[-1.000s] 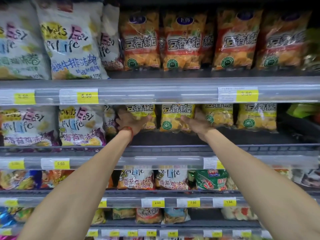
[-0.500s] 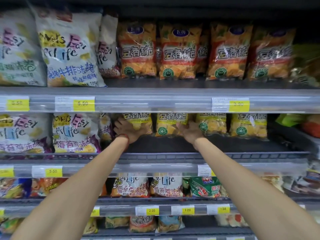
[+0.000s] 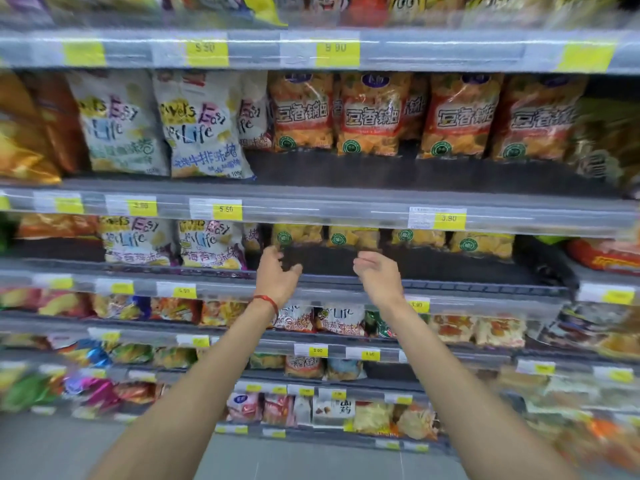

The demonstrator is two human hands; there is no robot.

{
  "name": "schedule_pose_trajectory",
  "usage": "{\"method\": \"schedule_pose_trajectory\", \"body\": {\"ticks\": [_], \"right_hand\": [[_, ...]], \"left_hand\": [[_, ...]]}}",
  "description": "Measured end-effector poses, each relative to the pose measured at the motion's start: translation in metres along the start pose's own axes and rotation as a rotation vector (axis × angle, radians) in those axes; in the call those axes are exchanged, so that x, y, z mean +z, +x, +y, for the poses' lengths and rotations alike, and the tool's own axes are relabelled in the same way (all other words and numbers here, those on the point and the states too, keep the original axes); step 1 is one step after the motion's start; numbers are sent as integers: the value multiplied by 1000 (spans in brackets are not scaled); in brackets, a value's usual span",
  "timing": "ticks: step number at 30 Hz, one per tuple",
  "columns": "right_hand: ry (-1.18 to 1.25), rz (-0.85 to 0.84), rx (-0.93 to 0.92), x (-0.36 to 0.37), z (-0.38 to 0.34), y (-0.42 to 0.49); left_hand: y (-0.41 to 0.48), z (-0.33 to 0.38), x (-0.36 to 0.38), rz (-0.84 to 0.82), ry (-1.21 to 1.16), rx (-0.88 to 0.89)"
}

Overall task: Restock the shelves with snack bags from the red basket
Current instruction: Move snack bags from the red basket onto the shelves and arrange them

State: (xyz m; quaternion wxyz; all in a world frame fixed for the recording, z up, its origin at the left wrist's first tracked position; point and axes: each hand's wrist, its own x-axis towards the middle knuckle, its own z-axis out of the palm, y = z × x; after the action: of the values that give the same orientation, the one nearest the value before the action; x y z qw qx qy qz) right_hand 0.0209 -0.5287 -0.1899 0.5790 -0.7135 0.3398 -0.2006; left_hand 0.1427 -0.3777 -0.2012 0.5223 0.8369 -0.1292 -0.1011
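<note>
Left hand (image 3: 277, 277) and right hand (image 3: 379, 277) hover at a middle shelf's (image 3: 450, 284) front edge, fingers (image 3: 367, 262) loosely curled, holding nothing. Yellow snack bags (image 3: 353, 237) stand at its back. The red basket is out of view; the next move is probably fetching another bag from it.

Yellow price tags (image 3: 226, 209) on clear rail strips (image 3: 311, 211): one tag reads 5.50, one further right 3.90, lower one 2.00, rest blurred. White "Easy Life" bags (image 3: 204, 129) upright, left of centre, second tier from top; same brand again on tier below. Orange-red bags with green round seals (image 3: 370, 116) side by side just right of them. Gold-orange bags (image 3: 24, 143) at far left. Red packet (image 3: 602, 256) lying at far right. Small mixed packets (image 3: 370, 415) on lowest tier, blurred. Grey floor (image 3: 311, 462) beneath
</note>
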Motion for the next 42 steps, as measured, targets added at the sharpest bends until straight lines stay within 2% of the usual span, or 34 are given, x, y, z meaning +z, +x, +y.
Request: {"method": "schedule_pose_trajectory", "body": {"ticks": [6, 13, 28, 42], "right_hand": [[108, -107, 18, 31, 14, -57], [167, -260, 68, 117, 17, -131], [159, -508, 168, 399, -10, -292], [26, -827, 256, 678, -35, -317]], "left_hand": [[-69, -22, -44, -72, -168, -108], [-126, -78, -126, -13, -186, -144], [-167, -261, -378, 177, -285, -247], [-125, -398, -585, 434, -308, -491]]}}
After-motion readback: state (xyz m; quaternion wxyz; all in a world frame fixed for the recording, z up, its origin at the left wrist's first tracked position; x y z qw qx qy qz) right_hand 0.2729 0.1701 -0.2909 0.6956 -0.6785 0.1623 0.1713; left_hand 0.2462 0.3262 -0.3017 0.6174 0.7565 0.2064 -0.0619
